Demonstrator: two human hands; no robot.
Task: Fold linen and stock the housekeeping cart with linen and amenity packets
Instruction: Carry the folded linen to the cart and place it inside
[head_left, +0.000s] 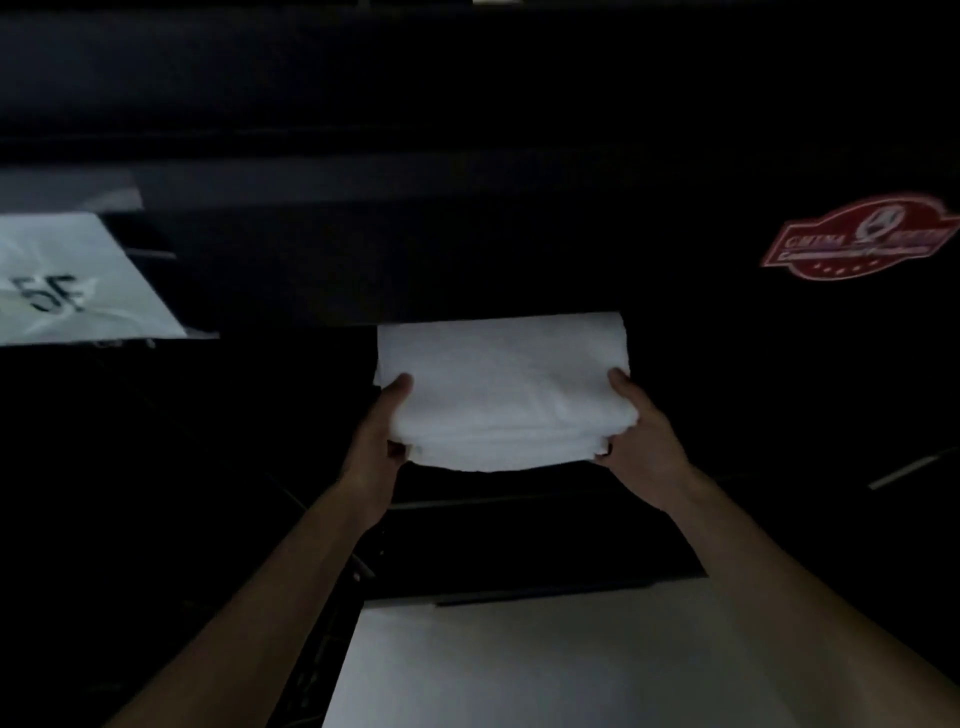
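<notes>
Linen, soft white folded rectangle

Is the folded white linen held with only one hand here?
No. Both hands grip the folded white linen: the left hand holds its left edge and the right hand its right edge, thumbs on top.

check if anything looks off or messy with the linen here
Nothing stands out. The folded white linen looks neat and level, held at its two sides by the left hand and right hand. The surroundings are too dark to judge.
</notes>
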